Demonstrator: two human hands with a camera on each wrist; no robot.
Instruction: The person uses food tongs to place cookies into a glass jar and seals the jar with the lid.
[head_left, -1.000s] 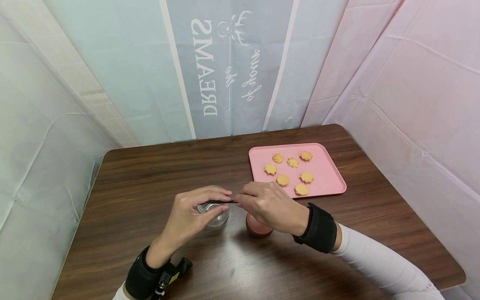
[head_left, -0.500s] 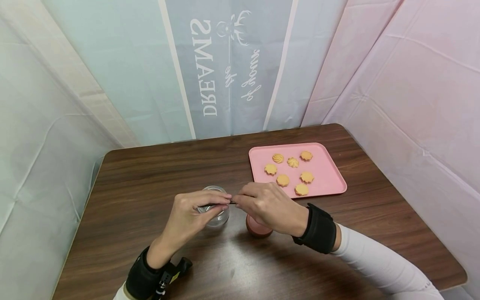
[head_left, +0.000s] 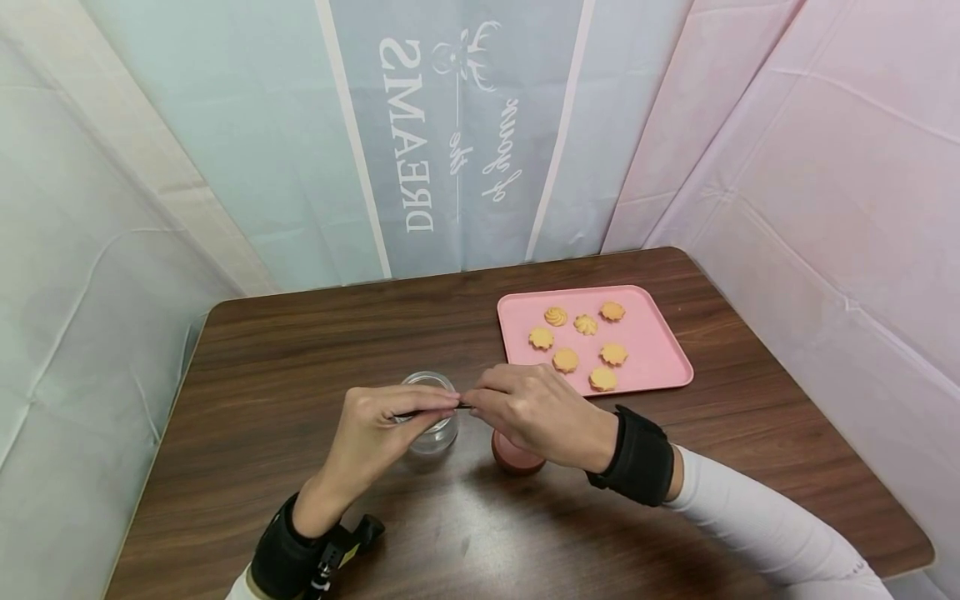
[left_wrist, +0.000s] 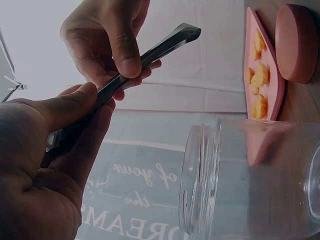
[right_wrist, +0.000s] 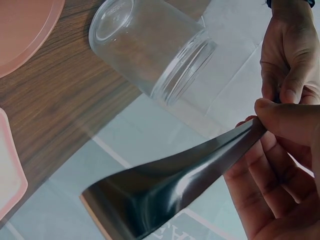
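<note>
Both hands hold one thin dark metal utensil (head_left: 433,408) level above a clear glass jar (head_left: 437,437) that stands open on the brown table (head_left: 300,350). My left hand (head_left: 397,415) grips one end between thumb and fingers. My right hand (head_left: 487,402) pinches the other end. In the left wrist view the utensil (left_wrist: 155,50) runs from my left hand (left_wrist: 60,150) up past the right hand's thumb (left_wrist: 122,42), with the jar (left_wrist: 250,180) below. The right wrist view shows the utensil's broad end (right_wrist: 160,192) and the jar (right_wrist: 145,45).
A round pink lid (head_left: 514,458) lies on the table just under my right hand. A pink tray (head_left: 652,346) with several small yellow cookies (head_left: 566,360) sits at the back right. Fabric sheets wall in the table on three sides.
My left hand has sunk slightly, so more of the jar's rim shows behind it. The right hand and the utensil have barely moved.
</note>
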